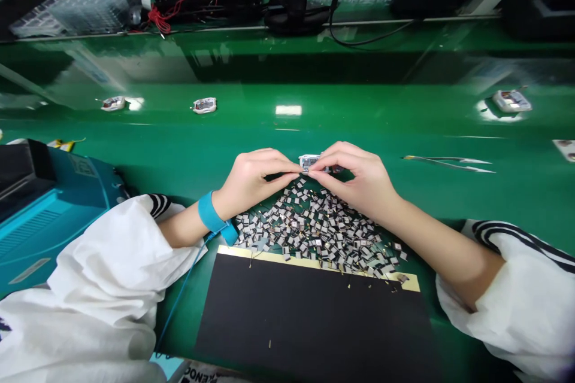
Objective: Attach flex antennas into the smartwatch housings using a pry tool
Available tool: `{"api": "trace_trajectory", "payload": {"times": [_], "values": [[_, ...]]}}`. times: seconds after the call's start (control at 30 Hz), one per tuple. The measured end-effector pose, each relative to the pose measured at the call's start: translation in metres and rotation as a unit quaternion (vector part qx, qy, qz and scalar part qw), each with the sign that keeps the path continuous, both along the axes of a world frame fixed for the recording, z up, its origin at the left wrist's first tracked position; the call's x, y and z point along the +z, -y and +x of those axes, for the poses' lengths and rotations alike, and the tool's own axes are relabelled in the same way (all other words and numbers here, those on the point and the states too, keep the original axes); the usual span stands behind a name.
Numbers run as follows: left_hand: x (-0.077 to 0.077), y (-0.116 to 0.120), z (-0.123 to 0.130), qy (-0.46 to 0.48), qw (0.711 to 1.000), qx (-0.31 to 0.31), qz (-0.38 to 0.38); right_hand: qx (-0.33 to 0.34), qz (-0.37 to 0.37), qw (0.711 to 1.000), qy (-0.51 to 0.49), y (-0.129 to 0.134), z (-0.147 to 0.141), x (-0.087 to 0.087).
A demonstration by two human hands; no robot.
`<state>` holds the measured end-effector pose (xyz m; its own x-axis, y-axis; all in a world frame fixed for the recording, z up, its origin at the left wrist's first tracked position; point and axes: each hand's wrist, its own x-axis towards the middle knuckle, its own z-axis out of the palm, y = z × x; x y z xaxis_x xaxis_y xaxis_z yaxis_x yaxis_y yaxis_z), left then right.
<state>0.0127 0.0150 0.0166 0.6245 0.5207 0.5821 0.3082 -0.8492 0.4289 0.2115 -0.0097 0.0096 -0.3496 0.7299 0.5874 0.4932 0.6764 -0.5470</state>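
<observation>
A small white-rimmed device housing (309, 161) sits on the green mat between my hands. My left hand (258, 176), with a blue strap on its wrist, reaches in from the left; its thumb and index finger are pinched together at the housing's lower left edge. From the right, my right hand (354, 176) pinches at the lower edge and covers the housing's right part. Whatever lies between the fingertips is too small to name. Just below the hands spreads a pile of small grey rectangular parts (309, 227) with thin leads.
Metal tweezers (449, 161) lie to the right. Similar housings (205, 106) stand farther back. A black sheet with a yellow edge (314, 311) lies in front, a blue machine (67, 209) at left, and a monitor stand (296, 12) at the back.
</observation>
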Motion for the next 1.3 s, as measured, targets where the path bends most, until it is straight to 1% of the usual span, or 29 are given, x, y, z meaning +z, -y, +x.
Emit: {"api": "trace_trajectory", "payload": {"times": [0.07, 0.13, 0.2, 0.27, 0.37, 0.47, 0.53, 0.63, 0.8, 0.97, 1.17, 1.3], "values": [[0.001, -0.001, 0.0, -0.011, 1.0, 0.021, -0.008, 0.001, -0.03, 0.999, 0.028, -0.007, 0.013, 0.002], [0.001, -0.003, 0.0, -0.025, 0.999, 0.038, -0.01, -0.014, -0.067, 0.996, 0.063, -0.015, 0.027, 0.001], [0.001, -0.005, 0.002, -0.045, 0.998, 0.042, -0.016, -0.019, -0.097, 0.989, 0.11, -0.022, 0.038, -0.004], [0.0, -0.007, 0.006, -0.065, 0.997, 0.042, -0.025, 0.003, -0.115, 0.982, 0.149, -0.028, 0.041, -0.011], [-0.002, -0.01, 0.011, -0.088, 0.995, 0.04, -0.021, 0.043, -0.108, 0.981, 0.152, -0.035, 0.032, -0.019], [-0.005, -0.014, 0.014, -0.118, 0.992, 0.036, 0.009, 0.059, -0.098, 0.984, 0.138, -0.042, 0.018, -0.021], [-0.006, -0.017, 0.014, -0.139, 0.989, 0.041, 0.03, 0.058, -0.103, 0.983, 0.138, -0.047, 0.012, -0.02], [-0.006, -0.018, 0.012, -0.159, 0.983, 0.065, 0.059, 0.039, -0.117, 0.982, 0.142, -0.05, 0.008, -0.019], [-0.002, -0.016, 0.011, -0.199, 0.973, 0.094, 0.071, 0.037, -0.124, 0.982, 0.139, -0.049, 0.01, -0.018], [0.001, -0.015, 0.013, -0.235, 0.965, 0.095, 0.07, 0.03, -0.133, 0.98, 0.141, -0.049, 0.01, -0.017], [0.001, -0.015, 0.014, -0.239, 0.962, 0.096, 0.086, 0.035, -0.133, 0.979, 0.148, -0.049, 0.01, -0.018], [0.002, -0.015, 0.014, -0.253, 0.96, 0.09, 0.081, 0.027, -0.129, 0.981, 0.142, -0.049, 0.01, -0.018]]}}
